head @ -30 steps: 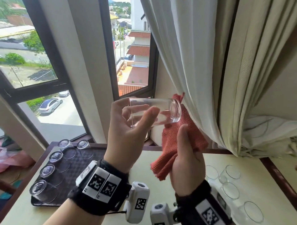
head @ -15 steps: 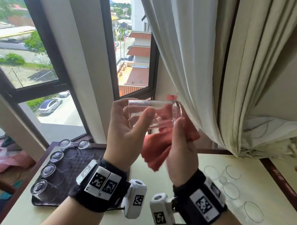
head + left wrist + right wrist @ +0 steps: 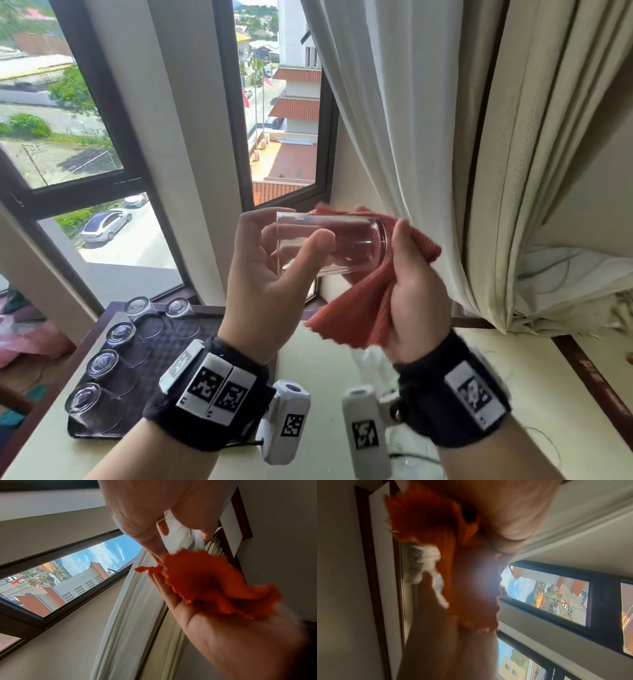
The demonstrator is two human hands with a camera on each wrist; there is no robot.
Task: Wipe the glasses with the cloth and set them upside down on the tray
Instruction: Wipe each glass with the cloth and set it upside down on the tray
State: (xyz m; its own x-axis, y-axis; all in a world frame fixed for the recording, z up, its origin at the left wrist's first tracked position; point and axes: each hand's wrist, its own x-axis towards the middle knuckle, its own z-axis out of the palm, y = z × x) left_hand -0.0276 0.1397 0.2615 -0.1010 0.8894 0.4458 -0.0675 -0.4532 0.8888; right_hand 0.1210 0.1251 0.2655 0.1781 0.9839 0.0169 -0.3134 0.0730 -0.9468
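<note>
My left hand (image 3: 274, 270) grips a clear glass (image 3: 346, 243) held sideways in the air, base to the right. A red cloth (image 3: 356, 308) lies under and behind the glass, and my right hand (image 3: 411, 284) holds it with the thumb against the glass's base end. The same cloth (image 3: 205, 580) shows orange and blurred in the left wrist view, draped over the right palm. In the right wrist view the cloth (image 3: 471, 588) fills the middle and the glass is not clear. A dark tray (image 3: 161, 349) at the lower left carries several glasses (image 3: 99, 365) upside down.
The cream table (image 3: 329, 404) has a dark wooden border. A pale curtain (image 3: 445, 154) hangs just right of my hands. Windows (image 3: 85, 144) stand behind the tray. Faint rims of other glasses (image 3: 373, 363) show below the cloth.
My right hand has slid the cloth from beside the glass's base to under and behind it, thumb now on the base end. The left hand keeps its grip on the glass.
</note>
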